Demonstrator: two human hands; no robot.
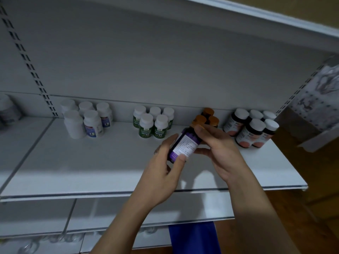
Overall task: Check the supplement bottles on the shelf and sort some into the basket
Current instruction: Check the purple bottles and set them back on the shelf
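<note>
What we cannot make out
At the far left edge a blurred bottle (8, 109) is cut off. The label print on the purple bottle (183, 145) is too small for us to read, and the right hand (220, 153) hides its top. The lower-left shelf contents (36, 242) are a smear, and a blue shape (194, 237) runs off the bottom.

white shelf (77, 162), bottle clusters (153, 121)

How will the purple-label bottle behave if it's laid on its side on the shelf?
Probably rigid: the purple-label bottle shows no denting in the grip of the left hand and right hand. Its round body would likely roll on the flat shelf. Upright, it looks tall and narrow, so maybe tippy.
</note>
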